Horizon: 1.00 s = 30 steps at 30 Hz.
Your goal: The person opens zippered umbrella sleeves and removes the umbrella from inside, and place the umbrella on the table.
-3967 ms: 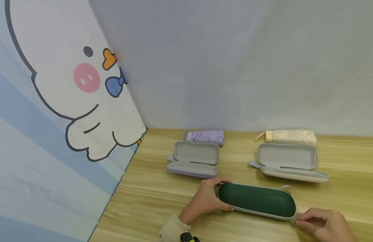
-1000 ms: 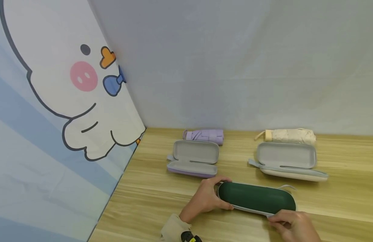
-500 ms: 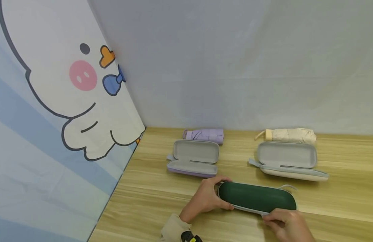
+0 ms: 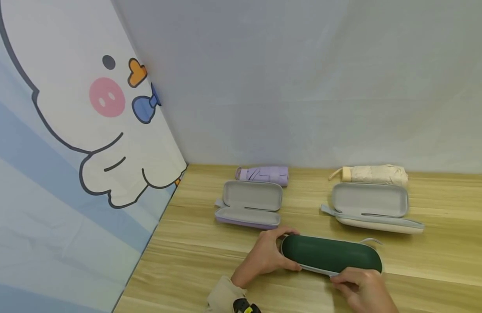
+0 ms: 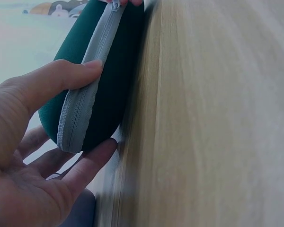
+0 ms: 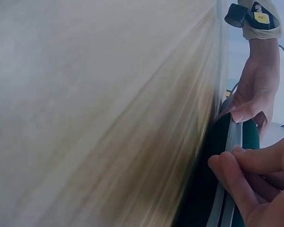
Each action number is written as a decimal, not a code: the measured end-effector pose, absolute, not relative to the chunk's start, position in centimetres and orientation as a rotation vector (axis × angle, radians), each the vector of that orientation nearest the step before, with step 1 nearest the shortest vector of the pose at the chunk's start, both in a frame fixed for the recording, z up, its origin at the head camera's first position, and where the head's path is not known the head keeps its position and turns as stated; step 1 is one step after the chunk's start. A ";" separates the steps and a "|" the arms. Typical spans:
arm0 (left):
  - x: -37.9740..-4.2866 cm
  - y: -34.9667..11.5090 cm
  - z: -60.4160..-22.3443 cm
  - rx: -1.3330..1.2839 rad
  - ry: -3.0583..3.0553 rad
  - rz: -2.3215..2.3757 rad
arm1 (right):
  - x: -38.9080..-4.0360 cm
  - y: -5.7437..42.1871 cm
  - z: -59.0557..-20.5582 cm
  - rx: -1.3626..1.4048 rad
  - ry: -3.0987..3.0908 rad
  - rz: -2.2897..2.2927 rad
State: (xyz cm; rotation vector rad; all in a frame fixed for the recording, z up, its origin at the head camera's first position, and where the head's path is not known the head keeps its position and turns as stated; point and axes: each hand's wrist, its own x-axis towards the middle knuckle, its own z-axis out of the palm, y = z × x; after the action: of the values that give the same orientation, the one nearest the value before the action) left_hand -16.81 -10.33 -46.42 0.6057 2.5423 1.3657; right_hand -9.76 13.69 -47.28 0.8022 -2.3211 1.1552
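A dark green hard zip case (image 4: 328, 252), long and rounded, lies on the wooden table. My left hand (image 4: 264, 256) grips its left end, thumb on the near side over the grey zipper strip (image 5: 80, 106), fingers at the end and far side. At the near edge my right hand (image 4: 363, 287) pinches the zipper pull, mostly hidden by the fingertips; the metal slider (image 5: 115, 5) shows at the top of the left wrist view. Between slider and left thumb the teeth are joined. Behind the right fingers, a dark gap (image 6: 221, 213) splits the strip in the right wrist view.
Behind the green case stand an open purple case (image 4: 248, 206) and an open cream case (image 4: 371, 206), both grey inside. A folded purple umbrella (image 4: 266, 175) and a folded cream umbrella (image 4: 375, 174) lie farther back, near the grey backdrop (image 4: 303, 87).
My right hand has moved left from the case's right end along its near edge, drawing the zipper pull with it. My left hand has kept its grip on the left end.
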 end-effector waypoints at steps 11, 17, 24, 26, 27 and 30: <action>-16.9 -10.2 -46.4 0.605 2.551 1.372 | -9.8 12.0 -47.3 0.746 -2.321 1.208; -17.0 -10.4 -46.5 0.613 2.546 1.376 | -9.7 11.8 -47.2 0.723 -2.346 1.238; -17.2 -10.5 -46.6 0.633 2.538 1.370 | -9.7 11.3 -47.3 0.718 -2.312 1.222; -17.2 -10.5 -46.6 0.647 2.536 1.366 | -9.7 11.2 -47.4 0.711 -2.314 1.216; -17.2 -10.5 -46.6 0.652 2.534 1.365 | -9.7 11.1 -47.4 0.707 -2.317 1.212; -17.2 -10.6 -46.7 0.676 2.530 1.371 | -9.7 10.9 -47.5 0.692 -2.333 1.201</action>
State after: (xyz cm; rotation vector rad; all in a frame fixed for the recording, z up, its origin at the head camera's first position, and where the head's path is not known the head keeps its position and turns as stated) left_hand -17.21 -10.56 -46.74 0.6765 2.5303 1.3711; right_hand -9.65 10.94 -47.46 0.6915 -2.3332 1.2014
